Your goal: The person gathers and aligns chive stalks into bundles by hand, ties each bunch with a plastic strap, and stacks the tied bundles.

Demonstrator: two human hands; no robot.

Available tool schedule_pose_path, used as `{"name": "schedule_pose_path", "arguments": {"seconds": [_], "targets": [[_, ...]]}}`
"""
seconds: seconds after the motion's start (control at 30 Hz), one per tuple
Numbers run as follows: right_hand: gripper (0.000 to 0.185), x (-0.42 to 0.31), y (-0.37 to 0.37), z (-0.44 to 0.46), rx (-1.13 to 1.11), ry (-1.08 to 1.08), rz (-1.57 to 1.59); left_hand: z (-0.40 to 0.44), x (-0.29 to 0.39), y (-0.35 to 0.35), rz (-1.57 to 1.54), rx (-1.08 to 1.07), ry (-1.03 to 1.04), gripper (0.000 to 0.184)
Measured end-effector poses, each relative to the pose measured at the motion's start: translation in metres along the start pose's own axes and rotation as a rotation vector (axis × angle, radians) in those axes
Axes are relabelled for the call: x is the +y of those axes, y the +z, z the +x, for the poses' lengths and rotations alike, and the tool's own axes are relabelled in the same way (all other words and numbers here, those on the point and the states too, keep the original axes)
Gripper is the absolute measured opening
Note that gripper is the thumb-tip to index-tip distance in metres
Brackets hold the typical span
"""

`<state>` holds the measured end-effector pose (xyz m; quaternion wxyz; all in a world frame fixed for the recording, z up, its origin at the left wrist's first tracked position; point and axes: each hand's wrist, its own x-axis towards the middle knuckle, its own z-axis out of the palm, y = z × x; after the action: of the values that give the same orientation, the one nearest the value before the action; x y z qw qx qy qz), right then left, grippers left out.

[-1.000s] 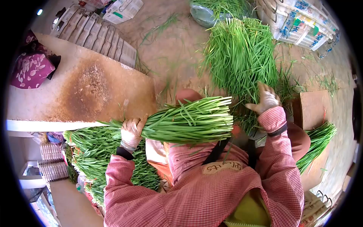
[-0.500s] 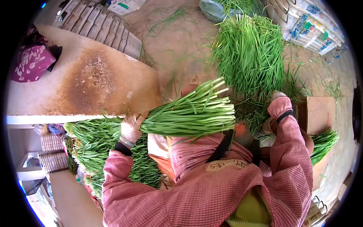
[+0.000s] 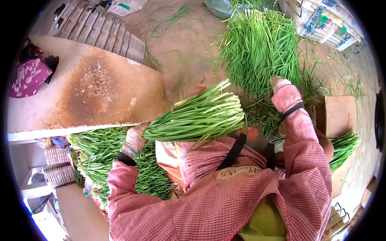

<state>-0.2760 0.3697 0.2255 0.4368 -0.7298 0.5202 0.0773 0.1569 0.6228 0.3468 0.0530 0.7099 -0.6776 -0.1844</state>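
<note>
My left hand (image 3: 137, 137), in a pale glove, is closed around the leafy end of a thick bunch of garlic chives (image 3: 197, 116). The bunch lies sideways above my lap, its pale cut ends fanned out to the right. At the lower edge of a large heap of loose garlic chives (image 3: 261, 50) is my right hand (image 3: 279, 82), also gloved. Its fingers look curled together against the leaves; whatever they hold, if anything, is hidden.
A worn board (image 3: 96, 86) juts in from the left, with more chives (image 3: 100, 154) piled below it. Plastic crates (image 3: 102, 30) stand behind it, and white crates (image 3: 327, 26) at the upper right. A cardboard piece (image 3: 339, 116) and a small chive bunch (image 3: 345, 148) are on the right.
My right hand has moved up and left to the heap's lower edge. The bunch in my left hand has shifted slightly left, its cut ends tilting upward. The view has shifted a little.
</note>
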Motion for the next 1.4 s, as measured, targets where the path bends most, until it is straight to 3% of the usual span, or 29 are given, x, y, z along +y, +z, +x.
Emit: {"name": "schedule_pose_path", "arguments": {"seconds": [0.07, 0.13, 0.17, 0.23, 0.27, 0.3, 0.33, 0.37, 0.47, 0.53, 0.6, 0.63, 0.67, 0.73, 0.77, 0.8, 0.83, 0.9, 1.0, 1.03, 1.07, 1.1, 1.13, 1.23, 1.27, 1.37, 1.4], "targets": [[0.071, 0.004, -0.003, -0.028, 0.179, -0.143, -0.001, 0.006, 0.009, 0.003, -0.126, -0.053, 0.004, 0.041], [0.095, -0.077, 0.008, -0.071, 0.448, -0.749, -0.176, 0.012, 0.015, 0.007, -0.149, -0.103, -0.007, 0.039], [0.1, -0.111, 0.021, -0.081, 0.406, -0.702, -0.333, 0.016, 0.013, 0.008, -0.138, -0.122, 0.012, 0.04], [0.078, -0.158, 0.038, -0.068, 0.011, -0.695, -0.485, 0.019, 0.007, 0.008, -0.117, -0.139, 0.034, 0.041], [0.052, -0.166, 0.043, -0.051, -0.082, -0.765, -0.423, 0.019, 0.002, 0.008, -0.092, -0.184, 0.068, 0.042], [0.052, -0.16, 0.034, -0.045, -0.073, -0.771, -0.423, 0.016, -0.007, 0.008, -0.067, -0.227, 0.097, 0.044], [0.045, -0.145, 0.024, -0.04, 0.08, -0.679, -0.135, 0.01, -0.02, 0.01, -0.09, -0.29, 0.083, 0.046], [0.038, -0.124, 0.013, -0.035, 0.223, -0.576, 0.15, 0.001, -0.01, 0.012, -0.388, -0.268, -0.06, 0.042], [0.02, -0.058, -0.01, -0.029, 0.616, -0.179, 1.001, -0.026, -0.01, 0.034, -0.724, -0.262, -0.286, 0.031], [0.016, -0.054, -0.013, -0.05, 0.685, -0.071, 1.19, -0.037, 0.001, 0.056, -0.837, -0.177, -0.387, 0.033], [0.021, -0.068, 0.035, -0.082, 0.562, -0.351, 1.316, -0.052, 0.005, 0.087, -0.936, -0.081, -0.41, 0.037], [0.029, -0.088, 0.05, -0.09, 0.465, -0.346, 1.238, -0.056, 0.011, 0.102, -0.973, -0.015, -0.392, 0.04], [0.038, -0.108, 0.065, -0.099, 0.372, -0.347, 1.154, -0.055, 0.033, 0.107, -1.041, 0.081, -0.374, 0.035], [0.053, -0.133, 0.056, -0.104, 0.068, -0.069, 0.517, -0.059, 0.052, 0.126, -1.125, 0.189, -0.367, 0.036], [0.06, -0.133, 0.058, -0.092, -0.111, -0.032, 0.245, -0.062, 0.059, 0.129, -1.2, 0.225, -0.4, 0.035], [0.056, -0.129, 0.072, -0.086, 0.017, -0.133, 0.3, -0.068, 0.051, 0.137, -1.221, 0.21, -0.421, 0.033], [0.04, -0.119, 0.081, -0.084, 0.016, -0.139, 0.483, -0.074, 0.042, 0.144, -1.148, 0.186, -0.464, 0.031], [0.044, -0.078, 0.135, -0.054, -0.093, -0.241, 1.197, -0.077, 0.044, 0.136, -1.194, 0.036, -0.525, 0.032], [0.025, -0.077, 0.079, -0.095, -0.004, -0.012, 1.662, -0.073, 0.048, 0.129, -1.389, 0.01, -0.587, 0.032], [0.023, -0.058, 0.077, -0.091, 0.104, -0.008, 1.688, -0.073, 0.047, 0.129, -1.385, 0.002, -0.588, 0.032], [0.022, -0.035, 0.07, -0.085, 0.108, -0.136, 1.847, -0.073, 0.046, 0.129, -1.326, 0.029, -0.573, 0.031], [0.024, -0.016, 0.064, -0.073, 0.325, -0.132, 1.795, -0.075, 0.045, 0.131, -1.267, 0.057, -0.558, 0.031], [0.025, -0.008, 0.048, -0.08, 0.394, -0.089, 1.784, -0.078, 0.034, 0.139, -1.231, 0.08, -0.549, 0.03], [0.018, -0.022, 0.04, -0.083, 0.709, -0.512, 0.961, -0.079, 0.027, 0.155, -1.14, 0.187, -0.455, 0.03], [0.025, -0.044, 0.036, -0.093, 0.704, -0.533, 0.764, -0.077, 0.032, 0.155, -1.15, 0.197, -0.474, 0.028], [0.047, -0.102, 0.039, -0.095, 0.63, -0.332, -0.061, -0.074, 0.046, 0.15, -1.189, 0.197, -0.485, 0.026], [0.05, -0.119, 0.031, -0.087, 0.279, -0.228, -0.07, -0.075, 0.05, 0.147, -1.157, 0.189, -0.454, 0.028]]}}
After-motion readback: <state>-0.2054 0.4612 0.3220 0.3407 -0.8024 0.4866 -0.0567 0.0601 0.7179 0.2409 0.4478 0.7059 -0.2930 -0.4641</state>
